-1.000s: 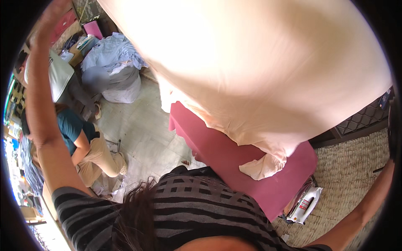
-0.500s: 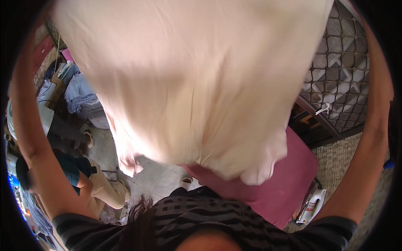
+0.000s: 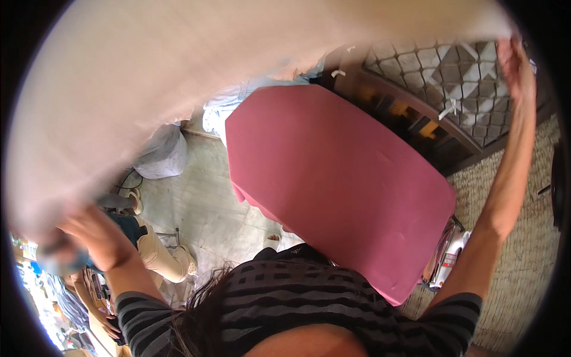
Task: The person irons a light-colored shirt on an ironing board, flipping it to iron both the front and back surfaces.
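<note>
A large pale cream cloth (image 3: 178, 77) is stretched across the top of the view, raised high above a table covered in pink fabric (image 3: 339, 178). My right hand (image 3: 514, 62) grips the cloth's edge at the upper right, arm extended upward. At the lower left, blurred, my left hand (image 3: 89, 232) holds the other end of the cloth. The cloth hangs clear of the table, which shows fully beneath it.
Another person in beige trousers (image 3: 160, 259) sits on the tiled floor at the left. A grey filled bag (image 3: 160, 154) stands behind them. A patterned metal grille (image 3: 440, 71) lies beyond the table. A white bottle (image 3: 455, 256) lies by the table's right side on woven matting.
The cloth has swung up and away from the table, which was mostly covered before. Both hands have spread wider apart, the left dropping lower left.
</note>
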A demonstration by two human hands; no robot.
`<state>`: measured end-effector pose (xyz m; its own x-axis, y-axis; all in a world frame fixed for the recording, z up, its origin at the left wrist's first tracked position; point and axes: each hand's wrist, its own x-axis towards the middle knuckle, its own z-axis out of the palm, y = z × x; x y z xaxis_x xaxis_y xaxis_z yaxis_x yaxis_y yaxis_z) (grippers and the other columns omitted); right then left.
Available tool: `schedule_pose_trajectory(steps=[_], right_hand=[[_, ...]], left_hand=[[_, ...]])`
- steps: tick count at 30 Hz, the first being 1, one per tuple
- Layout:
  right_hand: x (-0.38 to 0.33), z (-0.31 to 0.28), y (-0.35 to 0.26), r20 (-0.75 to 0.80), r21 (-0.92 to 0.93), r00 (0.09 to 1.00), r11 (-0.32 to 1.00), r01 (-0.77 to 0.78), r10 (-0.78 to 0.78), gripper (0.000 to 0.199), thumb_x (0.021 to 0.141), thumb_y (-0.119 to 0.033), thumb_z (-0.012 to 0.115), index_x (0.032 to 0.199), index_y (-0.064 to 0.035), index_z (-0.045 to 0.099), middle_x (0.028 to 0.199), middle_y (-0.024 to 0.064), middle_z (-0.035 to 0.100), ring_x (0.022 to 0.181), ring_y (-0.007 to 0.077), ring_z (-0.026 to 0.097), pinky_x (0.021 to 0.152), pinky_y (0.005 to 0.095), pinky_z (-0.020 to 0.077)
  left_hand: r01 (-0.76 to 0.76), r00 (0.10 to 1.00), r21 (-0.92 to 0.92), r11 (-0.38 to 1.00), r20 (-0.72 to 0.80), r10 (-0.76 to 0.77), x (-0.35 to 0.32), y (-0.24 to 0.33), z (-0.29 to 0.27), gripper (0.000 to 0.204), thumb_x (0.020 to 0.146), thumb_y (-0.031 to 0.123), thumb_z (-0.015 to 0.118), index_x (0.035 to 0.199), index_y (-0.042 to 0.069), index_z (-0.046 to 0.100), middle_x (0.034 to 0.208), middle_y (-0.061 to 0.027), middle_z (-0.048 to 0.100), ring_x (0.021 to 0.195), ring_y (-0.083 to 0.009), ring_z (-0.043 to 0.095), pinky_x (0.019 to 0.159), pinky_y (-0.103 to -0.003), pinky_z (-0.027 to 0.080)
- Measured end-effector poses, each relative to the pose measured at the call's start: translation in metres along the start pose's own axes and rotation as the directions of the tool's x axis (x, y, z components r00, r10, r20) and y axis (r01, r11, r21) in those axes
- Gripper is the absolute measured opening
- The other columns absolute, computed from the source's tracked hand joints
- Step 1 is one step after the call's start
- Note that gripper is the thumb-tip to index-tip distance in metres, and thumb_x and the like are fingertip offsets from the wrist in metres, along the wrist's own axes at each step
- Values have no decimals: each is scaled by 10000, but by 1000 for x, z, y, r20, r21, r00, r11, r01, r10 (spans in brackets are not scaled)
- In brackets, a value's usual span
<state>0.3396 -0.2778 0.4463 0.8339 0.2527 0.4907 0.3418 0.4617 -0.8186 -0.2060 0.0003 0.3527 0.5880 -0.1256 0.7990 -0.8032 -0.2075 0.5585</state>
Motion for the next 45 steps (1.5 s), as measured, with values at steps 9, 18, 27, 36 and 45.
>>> schedule_pose_trajectory(steps=[9,18,27,36,45], right_hand=[[-169,-322,240,-261,-465,898,769,-439,355,585,804,-302,769,1268,2,581,1251,163,629,1117,272,608,983,397,466],[-185,-321,287,-120,-986,988,101,-130,102,257,829,-223,685,1071,-138,672,1048,174,702,998,356,662,888,420,496],[-234,-269,270,17,-992,954,116,54,-299,236,911,-79,559,1143,-50,596,1010,233,661,979,437,626,870,494,487],[-428,-206,228,-19,-1000,1000,12,-19,18,154,886,48,514,994,-9,608,980,180,616,998,374,590,868,472,465],[-429,-209,232,-75,-996,997,-39,-74,4,216,910,41,472,1070,2,612,1082,184,593,1051,367,567,929,454,444]], left_hand=[[551,789,-191,812,436,-432,-149,-247,232,342,859,63,594,1200,40,586,1433,-177,494,1380,-404,388,1095,-492,315],[586,681,-150,796,625,-383,-148,-280,329,347,835,31,627,1175,99,614,1453,-160,475,1255,-368,469,1063,-448,381],[552,570,-41,833,747,-342,-124,-308,334,345,897,163,662,1223,64,601,1356,-146,561,1326,-330,465,1077,-431,397],[422,759,755,502,9,-651,-107,-385,187,482,871,289,685,1295,97,562,1444,-161,436,1351,-386,372,1090,-550,292],[439,650,898,33,-292,-701,-196,-383,16,711,937,545,511,1511,146,378,1615,-142,231,1491,-387,171,1177,-548,110]])
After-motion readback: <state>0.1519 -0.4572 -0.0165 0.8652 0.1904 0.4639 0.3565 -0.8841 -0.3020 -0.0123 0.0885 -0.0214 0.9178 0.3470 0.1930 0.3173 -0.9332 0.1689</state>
